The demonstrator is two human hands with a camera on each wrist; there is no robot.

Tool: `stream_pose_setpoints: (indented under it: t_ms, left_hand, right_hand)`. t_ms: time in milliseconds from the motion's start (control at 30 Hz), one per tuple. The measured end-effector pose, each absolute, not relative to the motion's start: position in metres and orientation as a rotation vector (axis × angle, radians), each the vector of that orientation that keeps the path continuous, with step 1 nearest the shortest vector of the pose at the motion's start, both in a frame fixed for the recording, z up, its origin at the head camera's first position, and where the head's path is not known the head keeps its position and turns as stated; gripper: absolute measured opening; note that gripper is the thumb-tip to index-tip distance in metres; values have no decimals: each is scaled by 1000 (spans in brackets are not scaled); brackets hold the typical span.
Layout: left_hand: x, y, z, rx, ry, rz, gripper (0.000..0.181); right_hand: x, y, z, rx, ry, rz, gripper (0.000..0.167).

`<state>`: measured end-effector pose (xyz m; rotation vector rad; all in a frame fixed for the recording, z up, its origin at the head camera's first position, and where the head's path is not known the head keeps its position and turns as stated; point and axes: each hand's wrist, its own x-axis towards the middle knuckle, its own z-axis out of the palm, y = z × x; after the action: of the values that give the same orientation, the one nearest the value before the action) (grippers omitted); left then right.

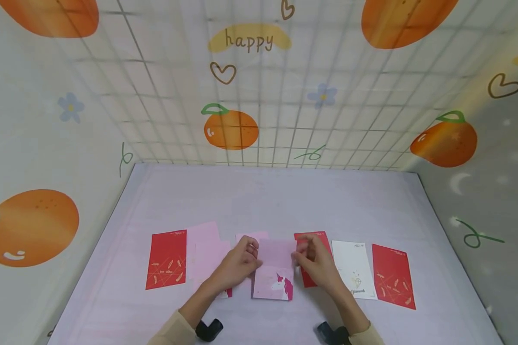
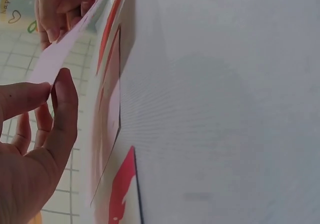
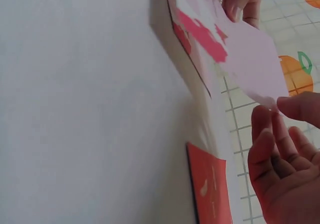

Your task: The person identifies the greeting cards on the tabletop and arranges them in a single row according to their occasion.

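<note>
A pink card (image 1: pixel 273 261) with a white unicorn with a magenta mane is held up between both hands at the middle front of the table. My left hand (image 1: pixel 238 262) pinches its left edge between thumb and forefinger. On the opposite edge, the thumb and fingers of my right hand (image 1: pixel 317 264) pinch it near a corner. The right wrist view shows the pink card (image 3: pixel 252 59) tilted above the table. Behind the right hand lies a red card (image 1: pixel 309 281), partly covered. Pink sheets (image 1: pixel 208 256) lie overlapping beside the left forearm, which hides part of them.
A red card (image 1: pixel 166 261) with gold markings lies at the left. To the right are a white card (image 1: pixel 350 263) with a diamond drawing and another red card (image 1: pixel 393 275). A patterned curtain (image 1: pixel 259 96) with grid lines rises behind the pale table (image 1: pixel 276 196).
</note>
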<state>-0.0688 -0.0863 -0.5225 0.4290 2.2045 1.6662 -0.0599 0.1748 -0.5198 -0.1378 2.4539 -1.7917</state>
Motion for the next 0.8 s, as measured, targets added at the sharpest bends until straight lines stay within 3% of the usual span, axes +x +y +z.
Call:
stream_pose_setpoints:
  t_ms: [467, 800]
  left_hand:
    - [-71, -94, -518, 295, 2164, 1756, 37]
    - [-75, -100, -512, 220, 2153, 1817, 39]
  right_hand:
    - [-53, 169, -522, -45, 2332, -1848, 43]
    - [-47, 166, -522, -117, 2279, -1876, 42]
